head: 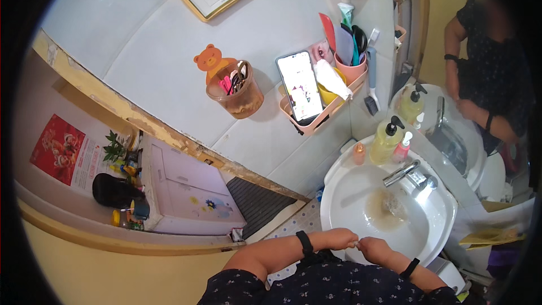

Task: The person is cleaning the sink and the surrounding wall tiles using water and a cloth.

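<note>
Over the near rim of a white washbasin [337, 190], my left hand [341, 238] and my right hand [374, 250] meet with fingers curled. Between their fingertips shows a bit of a small pale item [355, 244]; the fingers cover the rest, so its kind is unclear. Brownish, foamy water [383, 212] lies in the bowl below a chrome faucet [402, 173]. On the basin's back ledge stand a pump bottle of yellowish liquid [385, 142], a small pink bottle with a white top [402, 148] and a small orange-pink bottle [359, 153].
A lit phone [300, 87] leans in a pink wall caddy [311, 128] beside a cup of combs [351, 67]. A bear-shaped wall holder [237, 101] contains small items. A cleaning brush [372, 89] hangs near the mirror [436, 51]. Left, a doorway shows a cabinet [182, 190].
</note>
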The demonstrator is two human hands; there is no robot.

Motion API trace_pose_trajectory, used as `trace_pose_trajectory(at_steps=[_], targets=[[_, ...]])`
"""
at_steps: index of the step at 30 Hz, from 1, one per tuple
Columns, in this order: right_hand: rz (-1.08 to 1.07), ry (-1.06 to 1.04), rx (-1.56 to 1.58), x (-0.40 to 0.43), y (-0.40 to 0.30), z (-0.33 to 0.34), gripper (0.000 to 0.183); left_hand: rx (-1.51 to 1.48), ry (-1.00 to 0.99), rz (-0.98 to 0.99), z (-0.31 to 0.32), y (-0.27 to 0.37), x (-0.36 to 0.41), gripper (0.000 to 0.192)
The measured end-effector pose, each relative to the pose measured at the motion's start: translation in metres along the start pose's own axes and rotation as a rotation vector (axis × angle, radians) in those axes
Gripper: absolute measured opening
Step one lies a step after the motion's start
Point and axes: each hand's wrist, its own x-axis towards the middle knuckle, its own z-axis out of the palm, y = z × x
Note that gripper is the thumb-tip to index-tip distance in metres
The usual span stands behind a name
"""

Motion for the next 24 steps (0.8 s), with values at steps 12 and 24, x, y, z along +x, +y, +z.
trace_pose_trajectory(at_steps=[12, 24], targets=[[0.519, 0.14, 0.999, 0.01, -0.006, -0.005, 0.034, 0.083, 0.439, 0.098, 0.012, -0.003, 0.011, 0.016], [0.626, 0.244, 1.37, 0.007, -0.01, -0.003, 0.029, 0.126, 0.42, -0.204, 0.013, 0.016, 0.011, 0.022]])
